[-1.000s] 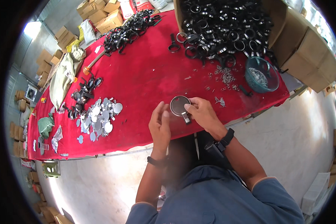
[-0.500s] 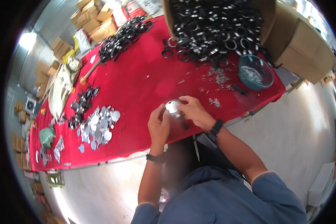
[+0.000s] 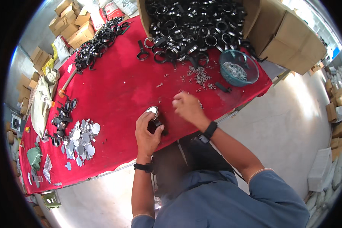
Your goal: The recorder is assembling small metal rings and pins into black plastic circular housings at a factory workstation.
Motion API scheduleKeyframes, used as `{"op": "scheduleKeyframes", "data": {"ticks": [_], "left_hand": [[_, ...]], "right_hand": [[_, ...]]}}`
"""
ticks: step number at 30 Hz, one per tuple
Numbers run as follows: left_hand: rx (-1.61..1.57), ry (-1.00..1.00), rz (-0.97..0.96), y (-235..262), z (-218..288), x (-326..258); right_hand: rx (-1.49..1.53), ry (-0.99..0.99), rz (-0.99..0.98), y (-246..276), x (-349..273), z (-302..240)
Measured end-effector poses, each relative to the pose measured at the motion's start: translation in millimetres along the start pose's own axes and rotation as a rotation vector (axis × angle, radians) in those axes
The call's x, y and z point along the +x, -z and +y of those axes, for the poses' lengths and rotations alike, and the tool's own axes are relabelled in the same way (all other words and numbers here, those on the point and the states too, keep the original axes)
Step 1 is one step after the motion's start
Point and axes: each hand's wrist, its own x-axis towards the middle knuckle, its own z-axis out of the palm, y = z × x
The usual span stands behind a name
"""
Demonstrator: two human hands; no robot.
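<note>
My left hand (image 3: 147,133) is closed around a black ring-shaped part with a handle (image 3: 154,118). A shiny metal rim and a pale round face show at the part's upper end, just above the red cloth near the front edge. Off to its right, apart from the part, my right hand (image 3: 189,108) hovers with fingers curled together; whatever they may pinch is too small to make out. Small metal clips (image 3: 200,75) lie scattered beyond the right hand. A heap of flat silver discs with tabs (image 3: 81,138) sits left of my left hand.
A large carton (image 3: 254,17) spills black ringed parts (image 3: 190,32) at the back. The teal bowl (image 3: 250,78) of metal pieces stands at the right. More black parts (image 3: 97,43) lie at the far left, others (image 3: 62,119) beside the discs. A hammer-like tool (image 3: 67,81) rests nearby.
Both hands were together on the ringed part; now my right hand has come off it, to the right. My left hand keeps hold and has tilted the part. The whole view has shifted slightly.
</note>
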Motion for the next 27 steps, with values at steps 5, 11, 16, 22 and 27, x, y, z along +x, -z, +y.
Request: {"op": "scheduleKeyframes", "data": {"ticks": [5,11,16,22,27], "left_hand": [[0.01,0.007,-0.009,-1.4,-1.2,0.7],[-0.018,0.049,-0.011,0.0,0.2,-0.8],[-0.016,0.047,-0.008,0.2,2.3,-1.7],[-0.014,0.042,-0.014,0.5,3.1,0.1],[-0.029,0.065,-0.001,2.4,3.6,-1.5]], "right_hand": [[-0.386,0.241,0.214,74.5,44.0,30.4],[-0.694,0.225,0.226,108.9,65.8,41.9],[-0.675,0.101,0.167,113.3,56.6,46.1],[-0.701,0.177,0.194,96.3,47.2,43.4],[-0.166,-0.154,-0.026,92.9,38.2,9.6]]}}
